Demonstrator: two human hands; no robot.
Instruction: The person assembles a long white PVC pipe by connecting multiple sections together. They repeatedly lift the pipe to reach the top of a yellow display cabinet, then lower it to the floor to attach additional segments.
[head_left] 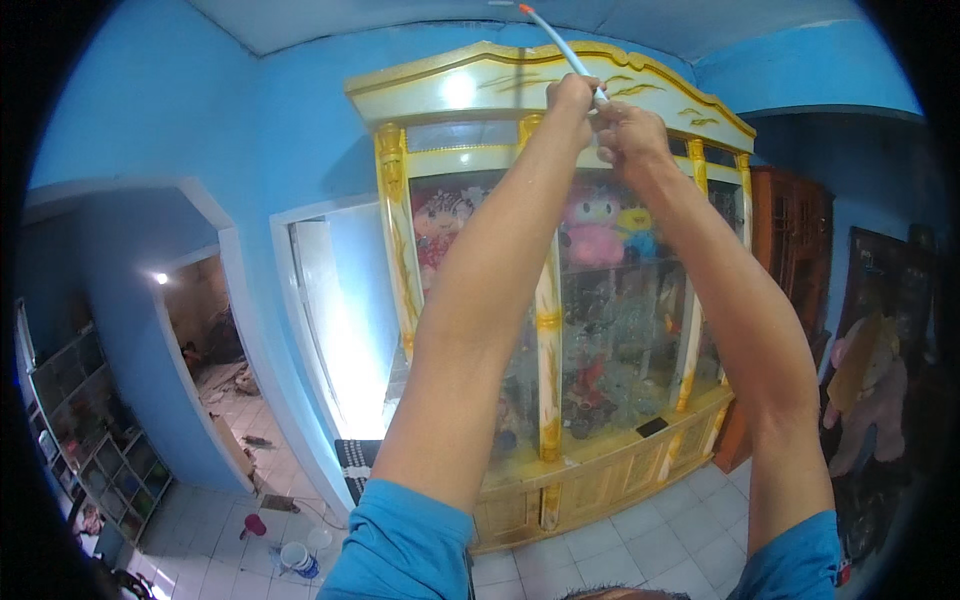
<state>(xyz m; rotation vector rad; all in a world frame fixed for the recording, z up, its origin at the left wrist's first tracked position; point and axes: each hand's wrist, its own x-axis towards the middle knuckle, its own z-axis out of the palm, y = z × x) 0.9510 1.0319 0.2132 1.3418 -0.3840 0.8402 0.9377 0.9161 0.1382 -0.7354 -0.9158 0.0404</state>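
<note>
Both my arms are stretched up in front of a tall display cabinet (548,400), white with gold-yellow trim and glass doors. My left hand (574,95) is closed around a slim whitish stick (556,42) with an orange tip, which slants up and left toward the ceiling. Just below and to the right, my right hand (634,132) has its fingers curled at the stick's lower end. Past that hand, any further length of the stick is hidden. Behind the glass sit plush toys, among them a pink one (594,232).
A dark wooden cabinet (788,240) stands at the right, with a large plush toy (872,400) nearby. On the tiled floor at lower left are a white bucket (297,558) and a pink dipper (254,525). A shelf rack (95,440) lines the left side, near a doorway.
</note>
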